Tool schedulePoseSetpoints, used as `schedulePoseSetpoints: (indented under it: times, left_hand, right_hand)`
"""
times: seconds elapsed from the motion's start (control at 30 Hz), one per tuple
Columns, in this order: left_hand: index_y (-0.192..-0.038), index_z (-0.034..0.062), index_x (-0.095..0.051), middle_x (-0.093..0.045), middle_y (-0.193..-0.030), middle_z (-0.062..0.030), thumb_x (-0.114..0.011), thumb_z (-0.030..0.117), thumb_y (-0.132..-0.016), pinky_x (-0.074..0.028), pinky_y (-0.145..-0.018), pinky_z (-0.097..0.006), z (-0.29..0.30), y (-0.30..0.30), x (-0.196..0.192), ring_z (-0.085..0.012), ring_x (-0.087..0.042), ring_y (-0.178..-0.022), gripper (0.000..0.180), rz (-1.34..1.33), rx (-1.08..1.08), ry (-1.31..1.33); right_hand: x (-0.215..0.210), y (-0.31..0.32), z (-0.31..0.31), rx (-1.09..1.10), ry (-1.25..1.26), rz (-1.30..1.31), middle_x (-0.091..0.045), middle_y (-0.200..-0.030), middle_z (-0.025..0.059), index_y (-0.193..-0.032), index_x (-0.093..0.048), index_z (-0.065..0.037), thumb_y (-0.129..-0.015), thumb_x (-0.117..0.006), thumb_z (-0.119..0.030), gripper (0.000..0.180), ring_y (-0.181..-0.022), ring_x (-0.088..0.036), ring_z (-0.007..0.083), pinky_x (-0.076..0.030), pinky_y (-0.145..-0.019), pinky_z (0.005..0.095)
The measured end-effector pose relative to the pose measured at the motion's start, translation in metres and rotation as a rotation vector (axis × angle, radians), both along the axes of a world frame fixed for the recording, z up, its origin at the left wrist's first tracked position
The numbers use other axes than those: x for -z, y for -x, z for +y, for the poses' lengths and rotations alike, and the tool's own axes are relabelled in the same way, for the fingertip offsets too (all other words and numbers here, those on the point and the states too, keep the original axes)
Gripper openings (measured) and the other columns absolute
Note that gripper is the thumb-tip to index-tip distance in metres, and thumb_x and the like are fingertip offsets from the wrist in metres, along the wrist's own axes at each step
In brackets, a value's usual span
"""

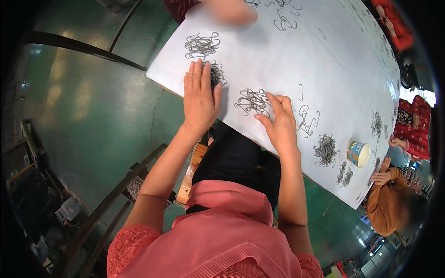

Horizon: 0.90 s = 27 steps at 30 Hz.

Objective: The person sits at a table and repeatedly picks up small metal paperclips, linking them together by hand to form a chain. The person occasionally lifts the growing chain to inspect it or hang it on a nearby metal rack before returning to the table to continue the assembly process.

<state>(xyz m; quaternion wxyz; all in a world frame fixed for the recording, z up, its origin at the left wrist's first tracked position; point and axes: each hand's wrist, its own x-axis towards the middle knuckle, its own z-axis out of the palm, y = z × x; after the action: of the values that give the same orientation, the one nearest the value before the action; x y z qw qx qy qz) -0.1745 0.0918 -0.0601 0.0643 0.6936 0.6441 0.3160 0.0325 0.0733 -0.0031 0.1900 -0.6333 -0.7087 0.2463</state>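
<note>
My left hand (200,99) lies with its fingers stretched out against a pile of dark wire hooks (216,75) near the table's left edge, partly covering it. To the right, my right hand (282,125) rests by a loose heap of bent S-shaped wire hooks (252,102). Its thumb and forefinger are spread apart at the heap's edge, the forefinger tip seeming to touch the hooks. Another pile of hooks (202,45) sits just beyond my left hand. A few loose hooks (307,121) are scattered right of my right hand.
The white-covered table (324,69) carries a dense round hook pile (326,149), a paper cup (359,154) and smaller piles (345,175). Across it, another person's arm (227,13) reaches in. More people sit along the right side, one in an orange-brown sleeve (387,204).
</note>
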Motion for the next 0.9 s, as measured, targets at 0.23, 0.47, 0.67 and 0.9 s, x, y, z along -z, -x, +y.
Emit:
schedulePoseSetpoints:
  times: [0.23,0.47,0.67,0.9]
  left_hand:
    - [-0.132,-0.0029,-0.043,-0.038,-0.138,-0.0246,-0.057,0.023,-0.089,-0.026,-0.107,-0.052,0.005,-0.018,-0.005,-0.0441,-0.032,-0.131,0.052,0.049,-0.026,0.006]
    - [-0.131,-0.0026,-0.042,-0.043,-0.133,-0.0212,-0.057,0.011,-0.086,-0.030,-0.107,-0.048,0.001,-0.045,-0.008,-0.0401,-0.036,-0.129,0.050,-0.084,0.179,0.010]
    - [-0.128,0.0004,-0.047,-0.044,-0.132,-0.0193,-0.053,-0.002,-0.082,-0.032,-0.107,-0.046,-0.003,-0.057,-0.022,-0.0395,-0.040,-0.127,0.046,-0.405,0.311,0.014]
    - [-0.111,0.0048,-0.060,-0.056,-0.120,-0.0155,-0.054,-0.008,-0.077,-0.045,-0.093,-0.039,0.005,0.017,-0.013,-0.0318,-0.053,-0.113,0.037,-0.459,-0.046,-0.154]
  right_hand:
    - [-0.001,0.005,0.002,0.037,0.063,0.026,-0.052,-0.107,0.0109,-0.121,-0.056,-0.002,-0.072,-0.075,-0.008,0.053,-0.084,-0.058,0.0300,-0.049,-0.071,0.0394]
    - [0.010,0.019,0.016,-0.029,-0.017,0.091,-0.053,-0.106,0.0114,-0.118,-0.057,-0.001,-0.072,-0.073,-0.002,0.048,-0.085,-0.059,0.0300,-0.049,-0.072,0.0383]
    - [0.004,0.020,0.017,-0.031,0.036,0.203,-0.053,-0.111,0.0116,-0.118,-0.057,-0.002,-0.073,-0.072,-0.003,0.047,-0.089,-0.060,0.0289,-0.049,-0.075,0.0369]
    - [-0.012,0.024,0.021,-0.112,-0.045,0.120,-0.054,-0.109,0.0088,-0.114,-0.062,-0.008,-0.077,-0.071,-0.011,0.038,-0.092,-0.059,0.0274,-0.049,-0.075,0.0369]
